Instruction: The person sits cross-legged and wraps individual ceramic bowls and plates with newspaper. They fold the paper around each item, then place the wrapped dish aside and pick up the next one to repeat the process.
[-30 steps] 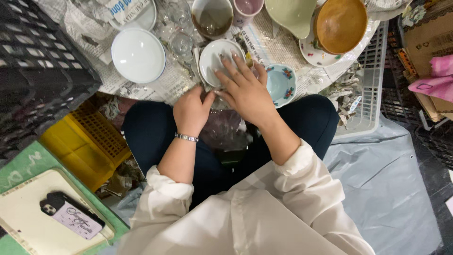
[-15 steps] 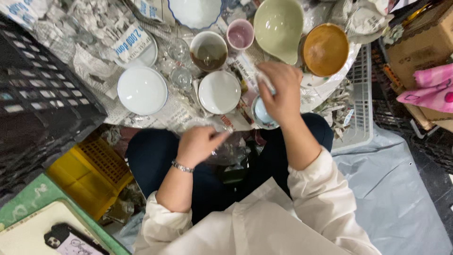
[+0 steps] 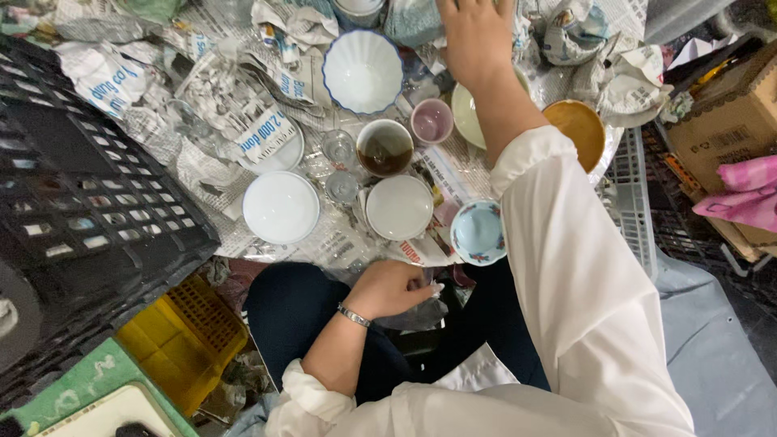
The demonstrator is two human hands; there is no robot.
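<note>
Brown-glazed cup (image 3: pixel 384 148) perhaps holding dark liquid, empty white bowl (image 3: pixel 398 207), pink cup (image 3: pixel 431 121)

Bowls (image 3: pixel 398 207) on newspaper (image 3: pixel 259 133); crate (image 3: pixel 77 210) left

We see newspaper sheets (image 3: pixel 243 133) spread over the surface, bearing white bowls (image 3: pixel 281 207), a pink cup (image 3: pixel 431 121) and a wooden bowl (image 3: pixel 579 129).

A grey-green wrapped bundle (image 3: pixel 414 20) lies at the far edge of the newspaper-covered surface (image 3: pixel 340 239), partly under the right hand (image 3: pixel 476 36). Crumpled clear plastic (image 3: pixel 413 311) sits in the lap below the near edge, gripped by the left hand (image 3: pixel 392 287).
</note>
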